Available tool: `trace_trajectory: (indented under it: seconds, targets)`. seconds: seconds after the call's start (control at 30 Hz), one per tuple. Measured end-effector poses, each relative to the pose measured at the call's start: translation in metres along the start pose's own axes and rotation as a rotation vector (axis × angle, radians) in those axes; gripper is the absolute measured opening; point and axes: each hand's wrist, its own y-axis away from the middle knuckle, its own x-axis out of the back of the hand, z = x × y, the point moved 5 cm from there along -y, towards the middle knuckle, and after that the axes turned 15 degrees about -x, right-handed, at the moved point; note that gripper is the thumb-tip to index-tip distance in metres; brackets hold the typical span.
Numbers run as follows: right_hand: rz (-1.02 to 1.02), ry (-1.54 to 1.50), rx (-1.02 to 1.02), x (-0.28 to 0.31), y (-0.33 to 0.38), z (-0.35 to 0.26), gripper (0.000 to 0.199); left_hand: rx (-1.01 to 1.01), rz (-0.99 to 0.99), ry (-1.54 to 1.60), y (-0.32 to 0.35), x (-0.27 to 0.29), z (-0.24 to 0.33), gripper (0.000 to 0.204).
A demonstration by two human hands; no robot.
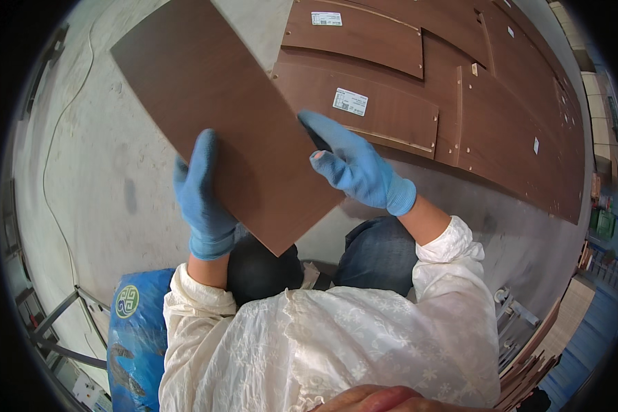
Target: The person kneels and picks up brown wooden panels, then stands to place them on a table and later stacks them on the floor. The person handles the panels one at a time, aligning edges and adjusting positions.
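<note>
A long brown wood-look board is held up at a slant in front of me, its near corner above my knees. My left hand, in a blue glove, grips the board's left edge with the thumb lying over its face. On the opposite edge, my right hand, gloved the same way, is closed with the fingers reaching behind the board. Those fingers are partly hidden. Just beyond the right hand lies a brown panel with a white label, resting on other panels.
Several larger brown panels lie overlapping on the floor at the right. A thin cable runs along the grey floor at the left. Beside my left arm is a blue bag, near a dark metal frame. Narrow boards are stacked at the lower right.
</note>
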Motion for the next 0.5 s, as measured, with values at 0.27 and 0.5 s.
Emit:
trace_trajectory:
  seconds: [0.27, 0.5]
  targets:
    - [0.355, -0.225, -0.044, 0.033, 0.016, 0.002, 0.038, 0.175, -0.176, 0.145, -0.010, -0.064, -0.008, 0.045]
    - [0.899, -0.223, -0.094, 0.114, 0.070, 0.050, 0.036, -0.028, -0.038, -0.065, -0.048, -0.018, -0.057, 0.043]
